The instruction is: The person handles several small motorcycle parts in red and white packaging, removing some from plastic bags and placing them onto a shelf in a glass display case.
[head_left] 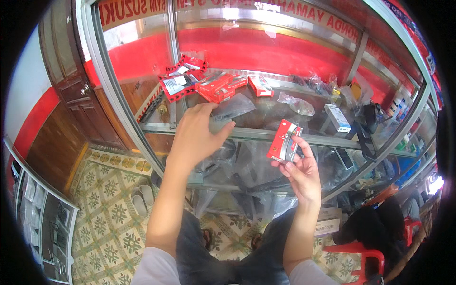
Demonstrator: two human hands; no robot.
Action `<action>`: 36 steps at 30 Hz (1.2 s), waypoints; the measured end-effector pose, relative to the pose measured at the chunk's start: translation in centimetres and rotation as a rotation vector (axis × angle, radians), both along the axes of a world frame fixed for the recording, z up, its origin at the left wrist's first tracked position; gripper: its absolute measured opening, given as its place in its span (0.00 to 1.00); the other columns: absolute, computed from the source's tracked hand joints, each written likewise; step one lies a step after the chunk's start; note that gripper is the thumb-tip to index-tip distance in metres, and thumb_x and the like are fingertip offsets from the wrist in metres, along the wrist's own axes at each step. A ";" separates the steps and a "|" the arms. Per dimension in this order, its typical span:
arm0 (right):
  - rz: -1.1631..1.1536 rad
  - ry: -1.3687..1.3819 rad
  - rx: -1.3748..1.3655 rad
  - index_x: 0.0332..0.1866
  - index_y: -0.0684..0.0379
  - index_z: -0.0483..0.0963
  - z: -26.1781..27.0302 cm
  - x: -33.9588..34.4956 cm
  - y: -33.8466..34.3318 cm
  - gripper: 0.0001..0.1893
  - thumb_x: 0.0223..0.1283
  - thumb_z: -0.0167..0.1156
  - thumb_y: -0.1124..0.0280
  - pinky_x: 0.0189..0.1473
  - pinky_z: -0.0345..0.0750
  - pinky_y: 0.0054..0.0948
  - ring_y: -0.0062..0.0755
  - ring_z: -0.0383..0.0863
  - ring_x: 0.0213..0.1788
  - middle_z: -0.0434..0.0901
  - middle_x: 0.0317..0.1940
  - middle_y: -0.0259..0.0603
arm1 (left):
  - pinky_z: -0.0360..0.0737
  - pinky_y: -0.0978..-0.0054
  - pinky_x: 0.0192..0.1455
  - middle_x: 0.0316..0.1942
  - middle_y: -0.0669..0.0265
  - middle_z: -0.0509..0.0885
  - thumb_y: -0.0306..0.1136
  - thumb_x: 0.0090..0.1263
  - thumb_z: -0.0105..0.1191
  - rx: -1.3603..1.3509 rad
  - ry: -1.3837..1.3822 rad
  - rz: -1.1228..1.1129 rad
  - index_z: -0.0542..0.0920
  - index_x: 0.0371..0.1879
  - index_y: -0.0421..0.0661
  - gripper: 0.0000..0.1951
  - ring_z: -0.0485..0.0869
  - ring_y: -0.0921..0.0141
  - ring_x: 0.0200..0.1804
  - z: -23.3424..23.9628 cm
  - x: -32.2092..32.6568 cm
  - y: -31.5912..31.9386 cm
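Note:
A small red, white and dark printed box is in my right hand, held up in front of the glass shelf's edge. My left hand reaches over the shelf, fingers and thumb apart, nothing in its grasp. Just beyond its fingertips lies a clear plastic bag. Behind the bag sit several red boxes in a loose pile, with red-and-black packets to their left. Another red box lies apart, right of the pile.
The metal-framed glass cabinet's shelf edge runs across in front. At right on the shelf are a white-and-blue box and plastic-wrapped parts; a phone is lower. A red plastic stool and a seated person's dark clothing show at lower right.

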State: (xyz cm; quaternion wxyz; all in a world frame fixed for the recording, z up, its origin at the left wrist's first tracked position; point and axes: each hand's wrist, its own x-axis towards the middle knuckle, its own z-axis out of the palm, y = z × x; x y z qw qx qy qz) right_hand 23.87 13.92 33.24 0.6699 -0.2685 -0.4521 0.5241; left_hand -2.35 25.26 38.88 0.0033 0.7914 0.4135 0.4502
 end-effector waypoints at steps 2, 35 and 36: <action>-0.024 0.036 0.011 0.79 0.58 0.57 0.3 -0.7 0.2 0.38 0.68 0.66 0.81 0.46 0.88 0.25 0.41 0.91 0.50 0.85 0.56 0.49 | 0.79 0.56 0.65 0.58 0.47 0.86 0.48 0.67 0.68 -0.083 0.089 0.056 0.83 0.60 0.40 0.28 0.83 0.50 0.62 1.6 0.3 1.4; 0.055 -0.186 0.043 0.65 0.66 0.74 -2.3 -6.3 1.3 0.17 0.74 0.60 0.81 0.47 0.87 0.26 0.30 0.91 0.46 0.88 0.52 0.43 | 0.83 0.76 0.39 0.43 0.67 0.90 0.27 0.70 0.69 -0.515 -0.433 -0.439 0.87 0.48 0.40 0.11 0.86 0.79 0.37 1.8 -0.6 -5.2; 0.057 -0.186 0.044 0.65 0.66 0.74 -2.4 -6.4 1.3 0.17 0.74 0.60 0.81 0.47 0.87 0.26 0.30 0.91 0.46 0.88 0.52 0.43 | 0.83 0.76 0.39 0.43 0.67 0.90 0.27 0.70 0.69 -0.513 -0.432 -0.436 0.87 0.48 0.40 0.11 0.86 0.79 0.37 1.8 -0.9 -5.1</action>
